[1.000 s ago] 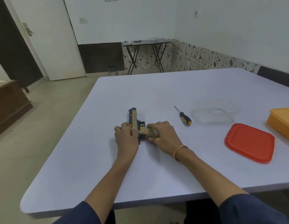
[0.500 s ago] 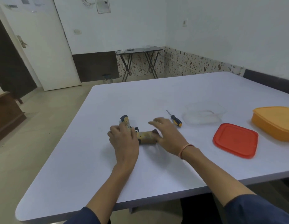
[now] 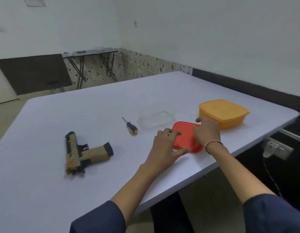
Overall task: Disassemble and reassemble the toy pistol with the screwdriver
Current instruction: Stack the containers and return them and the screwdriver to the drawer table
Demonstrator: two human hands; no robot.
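The tan and black toy pistol (image 3: 82,153) lies flat on the white table (image 3: 78,111), left of centre, with nobody touching it. A small screwdriver (image 3: 130,126) with a black and yellow handle lies further back, to the pistol's right. My left hand (image 3: 164,147) hovers with spread fingers at the left edge of a red lid (image 3: 185,134). My right hand (image 3: 207,130) rests over the lid's right side, fingers apart. Whether either hand grips the lid is unclear.
A clear plastic container (image 3: 156,119) stands behind the red lid. An orange lidded box (image 3: 223,113) sits at the right near the table's edge. A wall socket (image 3: 276,147) with a cable is below the table's right edge. A folding table (image 3: 92,52) stands by the far wall.
Both hands have left the pistol and moved right to the red lid. The camera has turned right, so the pistol now appears further left.
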